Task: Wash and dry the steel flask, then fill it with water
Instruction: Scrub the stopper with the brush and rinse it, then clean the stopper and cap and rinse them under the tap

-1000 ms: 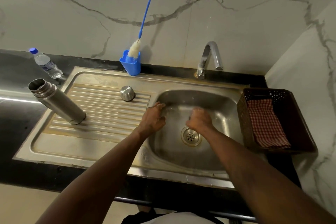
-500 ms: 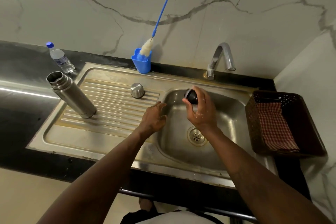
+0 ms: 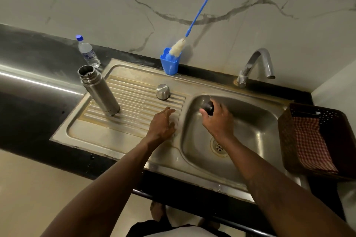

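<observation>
1. Steel flask point(image 3: 100, 90): it is standing on its base at the left end of the ribbed drainboard point(image 3: 134, 121), mouth open and uncovered, well apart from both of your hands.
2. Steel cap point(image 3: 163, 92): it is sitting dome up on the drainboard, between the flask and the basin point(image 3: 256, 125), with nothing touching it.
3. Black stopper point(image 3: 208, 107): you are holding it in your right hand point(image 3: 218, 119) over the back left part of the basin, fingers and thumb curled round it, so that only its dark end is showing.
4. Left hand point(image 3: 162, 125): you are keeping it palm down over the drainboard's right edge, just beside the basin, fingers loosely spread and gripping nothing. Whether it is pressing on the steel cannot be told.
5. Tap point(image 3: 256, 65): it is arching over the back of the basin, and its spout is looking dry.
6. Drain point(image 3: 218, 147): it is showing in the basin floor, just beside your right wrist.
7. Blue holder point(image 3: 169, 63): it is standing at the sink's back edge with a bottle brush point(image 3: 192, 25) leaning in it against the marble wall point(image 3: 115, 5), blue handle up.
8. Plastic bottle point(image 3: 87, 52): it is standing on the black counter point(image 3: 28, 111) behind the flask, blue top on.
9. Brown basket point(image 3: 289, 131): it is sitting right of the basin, and a red checked cloth point(image 3: 310, 142) is lying inside it.
</observation>
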`<action>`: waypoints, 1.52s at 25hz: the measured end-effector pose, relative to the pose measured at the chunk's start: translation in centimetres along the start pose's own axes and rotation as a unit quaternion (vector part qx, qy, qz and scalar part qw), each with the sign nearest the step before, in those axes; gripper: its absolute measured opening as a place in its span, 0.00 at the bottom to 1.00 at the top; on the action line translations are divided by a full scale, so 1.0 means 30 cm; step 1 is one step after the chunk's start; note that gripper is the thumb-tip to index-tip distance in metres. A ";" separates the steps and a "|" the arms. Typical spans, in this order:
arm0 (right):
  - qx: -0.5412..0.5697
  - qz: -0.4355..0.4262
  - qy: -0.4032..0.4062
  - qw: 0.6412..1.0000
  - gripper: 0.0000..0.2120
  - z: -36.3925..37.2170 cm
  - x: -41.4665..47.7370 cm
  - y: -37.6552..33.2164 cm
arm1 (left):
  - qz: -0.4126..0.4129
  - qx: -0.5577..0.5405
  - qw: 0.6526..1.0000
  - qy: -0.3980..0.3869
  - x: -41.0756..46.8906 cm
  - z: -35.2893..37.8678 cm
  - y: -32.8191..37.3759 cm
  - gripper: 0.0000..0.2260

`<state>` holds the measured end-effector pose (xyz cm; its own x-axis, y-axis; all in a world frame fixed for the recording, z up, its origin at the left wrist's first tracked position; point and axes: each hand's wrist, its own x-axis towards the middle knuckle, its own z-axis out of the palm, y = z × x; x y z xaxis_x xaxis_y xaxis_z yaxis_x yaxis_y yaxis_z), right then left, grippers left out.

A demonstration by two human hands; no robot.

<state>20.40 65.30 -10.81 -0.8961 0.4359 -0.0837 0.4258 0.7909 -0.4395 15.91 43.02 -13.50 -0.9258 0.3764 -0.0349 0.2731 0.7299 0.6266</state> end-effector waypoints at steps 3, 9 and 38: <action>-0.093 0.066 -0.076 0.991 0.16 0.053 -0.012 -0.022 | -0.048 -0.021 0.998 0.035 -0.025 -0.045 -0.079 0.24; 0.100 -0.117 -0.090 0.984 0.21 0.123 0.021 -0.407 | -0.089 -0.052 0.987 0.120 -0.085 -0.123 -0.229 0.19; 0.097 -0.226 -0.197 0.949 0.44 0.457 0.257 -0.855 | -0.135 -0.115 0.969 0.174 0.005 -0.223 -0.402 0.17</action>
<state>0.84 42.50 -12.44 -0.9753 -0.1533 -0.1592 -0.0095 0.7488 -0.6628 10.73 30.46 -15.85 -0.9983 -0.0547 0.0187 -0.0188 0.6134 0.7896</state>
